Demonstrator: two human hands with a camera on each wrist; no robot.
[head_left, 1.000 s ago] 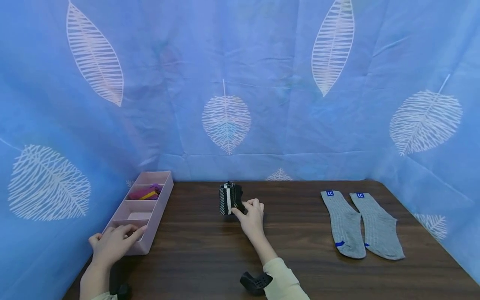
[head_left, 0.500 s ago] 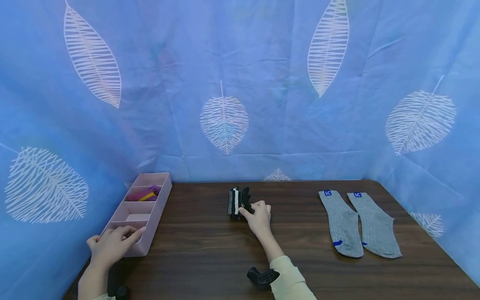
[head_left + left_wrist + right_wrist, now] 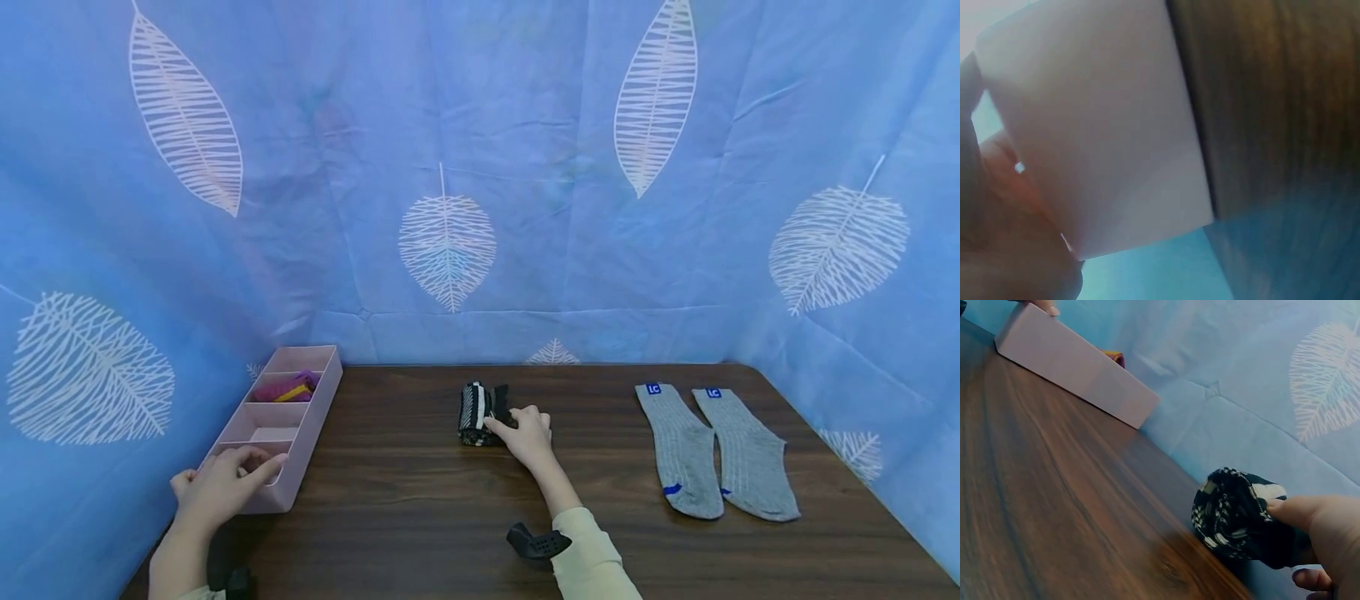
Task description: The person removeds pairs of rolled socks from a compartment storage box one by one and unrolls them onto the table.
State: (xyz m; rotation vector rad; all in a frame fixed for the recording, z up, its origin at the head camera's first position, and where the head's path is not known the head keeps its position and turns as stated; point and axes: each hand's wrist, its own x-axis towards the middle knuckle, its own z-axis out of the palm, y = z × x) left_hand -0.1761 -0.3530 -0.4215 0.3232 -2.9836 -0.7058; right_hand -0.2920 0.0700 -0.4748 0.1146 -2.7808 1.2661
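Note:
A rolled black-and-white patterned sock bundle (image 3: pixel 474 414) sits near the table's middle, its coiled end facing the right wrist camera. My right hand (image 3: pixel 531 437) pinches its right side, the thumb (image 3: pixel 1300 511) pressing on the outer layer near a white band. At the left, a long pink divided box (image 3: pixel 315 433) stands on the table. My left hand (image 3: pixel 217 487) grips its near end, fingers bent over the rim into the nearest compartment and the thumb by the right corner. The box's plain end wall (image 3: pixel 1097 131) fills much of the left wrist view.
Purple and yellow rolled cloth (image 3: pixel 288 387) lies in one box compartment. Two grey socks (image 3: pixel 690 458) with blue tags lie flat side by side at the right of the dark wooden table (image 3: pixel 405 517). A blue leaf-print curtain (image 3: pixel 525 250) hangs behind it.
My right hand has moved the sock bundle to the right and a little nearer, turning it on the way. The left hand stays at the box; the grey socks lie as before.

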